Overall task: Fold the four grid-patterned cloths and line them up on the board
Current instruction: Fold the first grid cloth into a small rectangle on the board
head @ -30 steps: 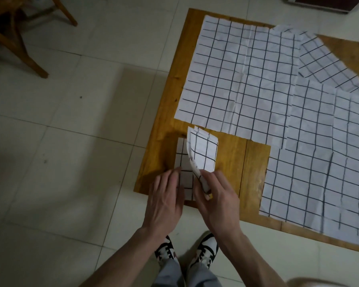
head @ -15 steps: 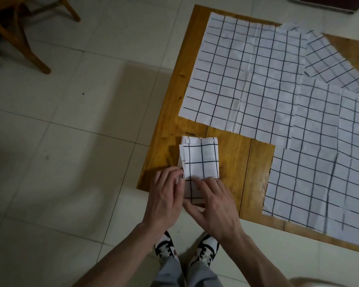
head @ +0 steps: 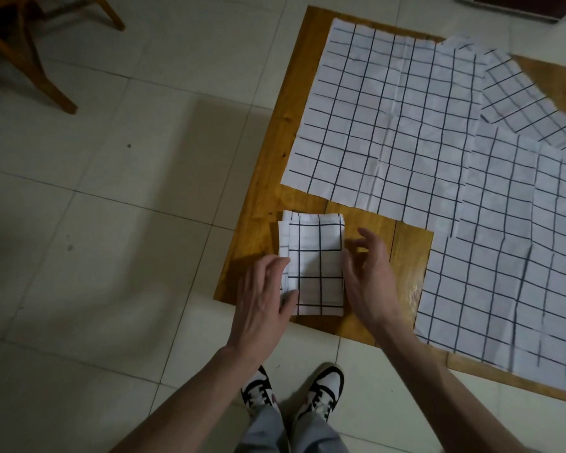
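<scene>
- Since a second earlier, the raised flap of the small folded white cloth with black grid lines [head: 314,263] had been laid down; the packet now lay flat, and the right hand [head: 370,276] had let go of it and shifted to its right side.
- Folded cloth: a compact rectangle of several layers, edges slightly stepped at the far and left sides, resting on the near-left corner of the flat honey-coloured wooden board [head: 275,132], which lay on the floor.
- Left hand [head: 262,302]: fingers nearly straight and relaxed, fingertips and thumb resting on the left edge of the folded cloth, pressing rather than pinching.
- Right hand: fingers spread and loosely bent, holding nothing, just beside the right edge of the folded cloth; contact with the cloth could not be told.
- Large unfolded white grid-patterned cloth [head: 383,122]: spread flat over the far-left part of the board, creased, just beyond the folded cloth.
- Second unfolded grid cloth [head: 510,266]: spread over the right part of the board, its near edge reaching past the board's front rim.
- Third unfolded grid cloth [head: 530,103]: lying at an angle at the far right, partly overlapped with the others.
- Pale tiled floor [head: 111,207]: beneath the board.
- Wooden chair legs [head: 33,67]: top-left corner.
- Pair of black-and-white trainers [head: 291,393]: below the hands, with grey trouser legs [head: 288,429].
</scene>
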`<action>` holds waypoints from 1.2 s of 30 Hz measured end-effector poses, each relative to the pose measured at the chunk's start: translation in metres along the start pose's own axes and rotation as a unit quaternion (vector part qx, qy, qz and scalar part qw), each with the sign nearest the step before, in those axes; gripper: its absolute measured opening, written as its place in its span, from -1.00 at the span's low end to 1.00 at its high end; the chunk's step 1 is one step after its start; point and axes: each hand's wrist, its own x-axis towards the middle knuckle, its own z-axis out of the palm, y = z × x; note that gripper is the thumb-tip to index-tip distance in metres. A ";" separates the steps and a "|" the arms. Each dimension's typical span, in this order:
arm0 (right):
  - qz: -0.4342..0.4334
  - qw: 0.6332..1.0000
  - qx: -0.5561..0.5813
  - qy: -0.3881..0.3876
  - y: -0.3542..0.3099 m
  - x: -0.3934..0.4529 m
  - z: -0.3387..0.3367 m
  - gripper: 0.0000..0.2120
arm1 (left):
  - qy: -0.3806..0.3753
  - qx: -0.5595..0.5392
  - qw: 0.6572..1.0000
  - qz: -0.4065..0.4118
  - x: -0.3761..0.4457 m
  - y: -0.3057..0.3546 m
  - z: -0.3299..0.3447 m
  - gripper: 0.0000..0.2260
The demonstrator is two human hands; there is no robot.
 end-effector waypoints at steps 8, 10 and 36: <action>0.145 0.978 0.116 -0.097 -0.015 0.036 -0.002 -0.62 | -0.011 -0.008 1.000 0.007 0.002 -0.002 -0.001 -0.60; 0.126 0.980 0.109 -0.105 -0.017 0.033 -0.003 -0.79 | -0.009 -0.006 1.000 0.003 0.002 0.000 -0.003 -0.65; 0.349 0.899 0.253 0.075 -0.001 -0.021 -0.028 -0.60 | -0.094 0.170 0.973 0.127 -0.001 0.023 0.019 -0.46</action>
